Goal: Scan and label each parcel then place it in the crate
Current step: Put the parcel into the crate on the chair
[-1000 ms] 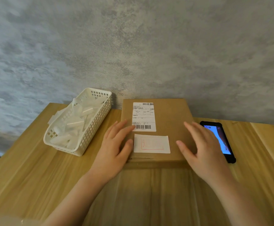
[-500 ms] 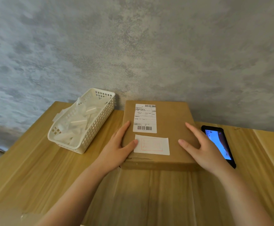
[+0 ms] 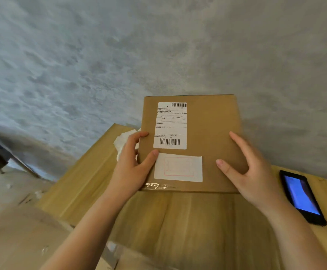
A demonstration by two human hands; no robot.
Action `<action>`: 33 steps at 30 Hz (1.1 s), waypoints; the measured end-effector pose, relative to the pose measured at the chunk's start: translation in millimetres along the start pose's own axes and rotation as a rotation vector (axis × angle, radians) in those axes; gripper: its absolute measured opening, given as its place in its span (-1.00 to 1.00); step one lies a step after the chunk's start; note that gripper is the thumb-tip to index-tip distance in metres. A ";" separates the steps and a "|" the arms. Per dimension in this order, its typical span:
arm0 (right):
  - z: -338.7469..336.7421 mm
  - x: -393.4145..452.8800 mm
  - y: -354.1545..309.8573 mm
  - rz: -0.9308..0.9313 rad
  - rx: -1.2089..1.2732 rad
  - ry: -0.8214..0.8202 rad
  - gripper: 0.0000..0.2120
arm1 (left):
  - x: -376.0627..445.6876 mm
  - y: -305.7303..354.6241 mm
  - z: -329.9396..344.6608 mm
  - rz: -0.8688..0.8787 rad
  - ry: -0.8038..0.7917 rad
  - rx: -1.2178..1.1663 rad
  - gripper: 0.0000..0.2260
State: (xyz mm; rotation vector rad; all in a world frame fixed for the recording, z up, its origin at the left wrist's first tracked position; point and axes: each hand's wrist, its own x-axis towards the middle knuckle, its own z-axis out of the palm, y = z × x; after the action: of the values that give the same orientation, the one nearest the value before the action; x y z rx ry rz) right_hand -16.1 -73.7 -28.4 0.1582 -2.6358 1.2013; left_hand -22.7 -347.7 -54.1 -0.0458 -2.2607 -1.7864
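Observation:
A flat brown cardboard parcel [image 3: 209,129] is lifted off the wooden table [image 3: 92,172] and tilted up toward me. It carries a white shipping label with barcodes [image 3: 170,125] and a second white sticker with a red outline [image 3: 178,168] below it. My left hand [image 3: 133,168] grips the parcel's left edge, thumb on top and fingers curled round the side. My right hand [image 3: 250,172] grips the right edge, thumb on the top face. No crate is recognisable in view.
A black phone [image 3: 303,197] with a lit blue screen lies on the table at the right. A white basket [image 3: 123,143] with white pieces is mostly hidden behind my left hand and the parcel. A grey wall rises behind. Floor shows at the left.
Both hands have closed round the parcel's sides and raised it off the table, tilting it up. My view has swung left, and the basket is now mostly hidden behind the parcel.

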 end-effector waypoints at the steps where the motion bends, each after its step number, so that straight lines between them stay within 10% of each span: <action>1: 15.3 2.8 -16.6 -0.028 0.006 -0.013 -0.25 | -1.6 -0.7 -21.0 0.002 0.037 0.000 -0.64; 18: 409.3 -21.3 -287.1 -0.310 0.220 -0.589 -0.27 | -119.9 -103.2 -443.4 -0.264 0.620 0.145 -0.51; 33: 729.7 66.8 -432.6 -0.406 0.154 -0.973 -0.34 | -61.8 -234.5 -683.3 -0.592 0.770 0.070 -0.46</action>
State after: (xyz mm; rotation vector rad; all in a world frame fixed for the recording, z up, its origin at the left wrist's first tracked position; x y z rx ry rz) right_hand -121.2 -908.1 -157.7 1.5708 -2.9566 1.3888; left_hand 118.3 -1052.8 -147.1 1.2091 -1.8302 -1.5418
